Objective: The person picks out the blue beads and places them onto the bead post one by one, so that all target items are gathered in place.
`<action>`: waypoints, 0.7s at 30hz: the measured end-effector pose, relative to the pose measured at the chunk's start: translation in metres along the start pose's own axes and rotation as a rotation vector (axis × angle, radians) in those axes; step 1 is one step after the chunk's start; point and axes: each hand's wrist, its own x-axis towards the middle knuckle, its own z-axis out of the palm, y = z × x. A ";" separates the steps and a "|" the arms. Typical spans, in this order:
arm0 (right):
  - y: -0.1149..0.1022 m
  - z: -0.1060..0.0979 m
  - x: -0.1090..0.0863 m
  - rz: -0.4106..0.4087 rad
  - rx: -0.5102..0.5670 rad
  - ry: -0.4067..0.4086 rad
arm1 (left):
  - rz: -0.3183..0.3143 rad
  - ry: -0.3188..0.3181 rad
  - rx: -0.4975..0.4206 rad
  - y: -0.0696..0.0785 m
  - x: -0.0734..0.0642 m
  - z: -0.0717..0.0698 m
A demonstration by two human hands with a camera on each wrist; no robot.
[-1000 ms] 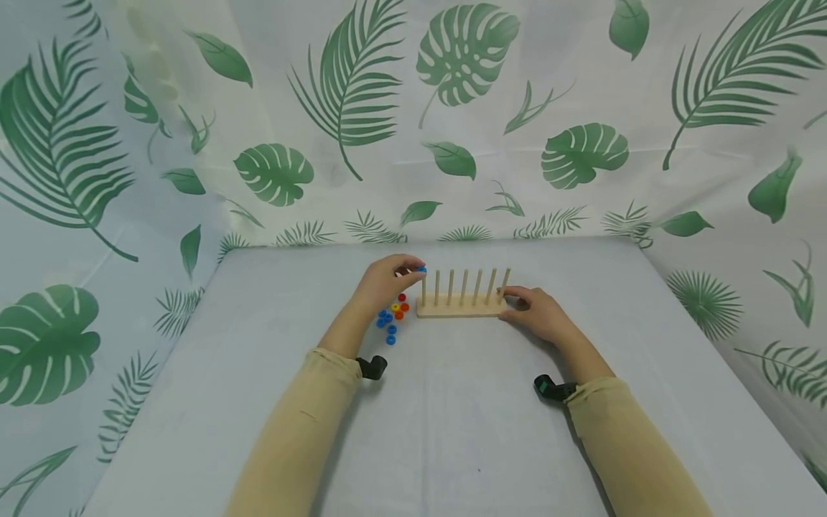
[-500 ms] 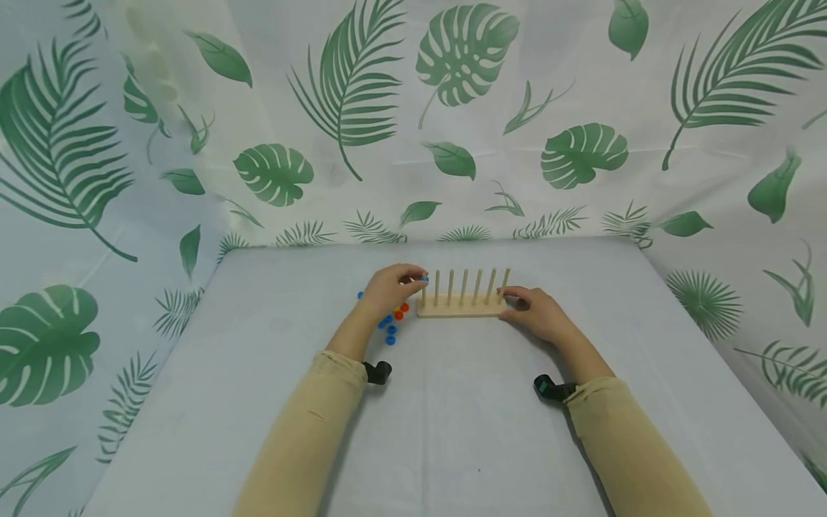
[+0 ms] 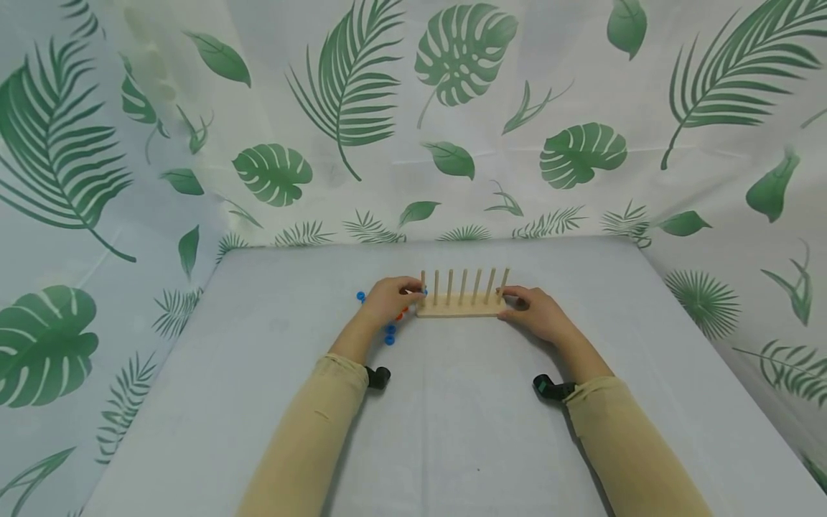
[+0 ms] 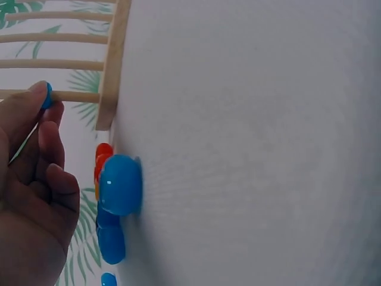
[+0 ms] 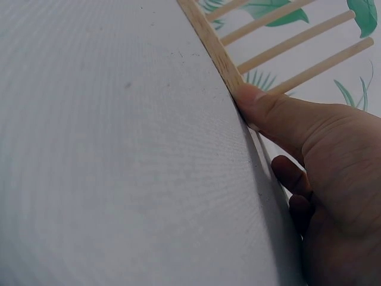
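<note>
A wooden peg rack (image 3: pixel 460 310), with a row of upright pegs on a flat base, stands near the far part of the table. My left hand (image 3: pixel 388 298) is at its left end. Thumb and fingertips pinch a small blue bead (image 4: pixel 47 95), which is threaded partway down the leftmost peg (image 4: pixel 77 96), above the base. The rest of the pegs carry nothing. At the opposite end, my right hand (image 3: pixel 539 313) grips the end of the base, its thumb (image 5: pixel 253 102) pressed against the front edge.
Several loose beads lie left of the rack, partly hidden by the left hand: blue beads (image 3: pixel 390 334) in front, a blue bead (image 3: pixel 360 296) farther left, and red beads (image 4: pixel 103 154). A leaf-patterned cloth (image 3: pixel 459 158) hangs behind the white tabletop (image 3: pixel 478 416).
My left hand has come down along the leftmost peg, sliding the blue bead from the peg's tip to lower on it. My right hand has stayed at the base.
</note>
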 end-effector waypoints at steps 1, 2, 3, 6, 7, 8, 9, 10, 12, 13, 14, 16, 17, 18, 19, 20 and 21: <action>0.000 0.000 0.000 0.003 0.002 0.000 | -0.002 -0.007 0.003 -0.001 0.000 0.001; 0.000 0.001 0.000 0.006 0.003 0.000 | -0.003 -0.011 0.006 -0.001 0.000 0.001; 0.000 0.001 0.000 0.007 0.004 0.000 | -0.003 -0.015 0.007 -0.001 0.000 0.002; 0.000 0.001 0.000 0.007 0.008 0.000 | -0.002 -0.028 0.011 -0.003 0.000 0.003; 0.000 0.000 0.000 0.010 0.011 0.001 | -0.002 -0.034 0.010 -0.004 0.001 0.004; 0.000 0.000 0.000 0.008 0.009 0.001 | -0.002 -0.039 0.013 -0.005 0.001 0.005; 0.000 0.000 -0.001 0.006 0.010 0.000 | -0.004 -0.044 0.012 -0.005 0.002 0.005; -0.001 0.000 -0.001 0.007 0.010 0.000 | -0.005 -0.049 0.015 -0.006 0.002 0.005; -0.001 0.000 -0.001 0.009 0.008 0.003 | -0.011 -0.055 0.019 -0.006 0.002 0.006; -0.002 0.000 -0.001 0.009 0.010 0.004 | -0.013 -0.055 0.021 -0.007 0.003 0.007; -0.002 0.000 -0.001 0.008 0.010 0.006 | -0.012 -0.054 0.029 -0.007 0.003 0.007; -0.003 0.000 -0.001 0.007 0.011 0.010 | -0.011 -0.053 0.046 -0.007 0.003 0.008; -0.003 0.000 -0.001 0.003 0.010 0.012 | -0.009 -0.052 0.055 -0.007 0.004 0.009; -0.003 0.000 -0.001 0.001 0.008 0.012 | -0.007 -0.051 0.068 -0.007 0.004 0.010; -0.003 0.000 -0.001 0.003 0.008 0.013 | -0.005 -0.049 0.080 -0.007 0.005 0.010; -0.003 0.000 -0.001 0.007 0.008 0.013 | -0.005 -0.049 0.093 -0.007 0.005 0.011; -0.003 0.000 -0.001 0.009 0.009 0.011 | -0.006 -0.048 0.107 -0.007 0.006 0.011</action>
